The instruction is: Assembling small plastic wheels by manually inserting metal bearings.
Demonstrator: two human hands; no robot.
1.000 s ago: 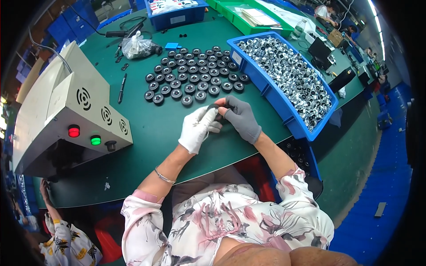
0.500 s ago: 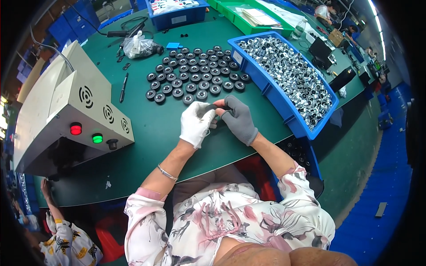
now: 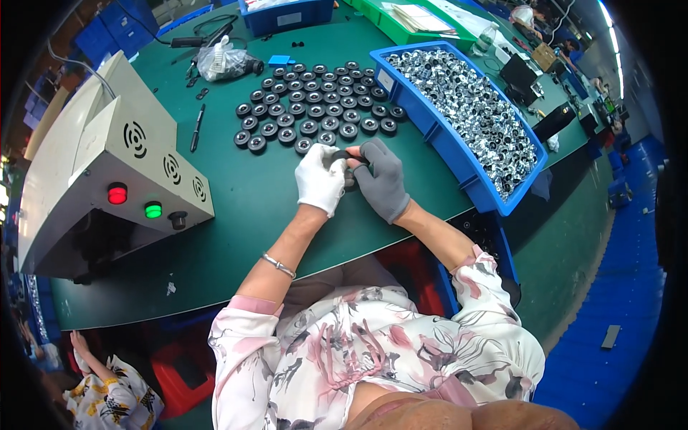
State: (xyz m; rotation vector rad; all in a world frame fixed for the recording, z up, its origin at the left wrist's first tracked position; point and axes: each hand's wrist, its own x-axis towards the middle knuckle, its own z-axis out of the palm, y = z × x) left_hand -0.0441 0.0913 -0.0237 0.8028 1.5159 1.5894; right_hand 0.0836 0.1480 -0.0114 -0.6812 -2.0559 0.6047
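Black round part (image 3: 346,159) sits pinched between left hand (image 3: 320,179) and right hand (image 3: 383,180) grip.

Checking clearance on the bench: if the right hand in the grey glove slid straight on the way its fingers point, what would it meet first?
Probably the small black part that right hand and left hand hold together; depth unclear.

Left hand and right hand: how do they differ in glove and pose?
The left hand wears a white glove; the right hand wears a grey one. A thin bracelet circles the left wrist; the right wrist is bare. Both meet over the green table and pinch one small black round part between them, just below the rows of black round parts.
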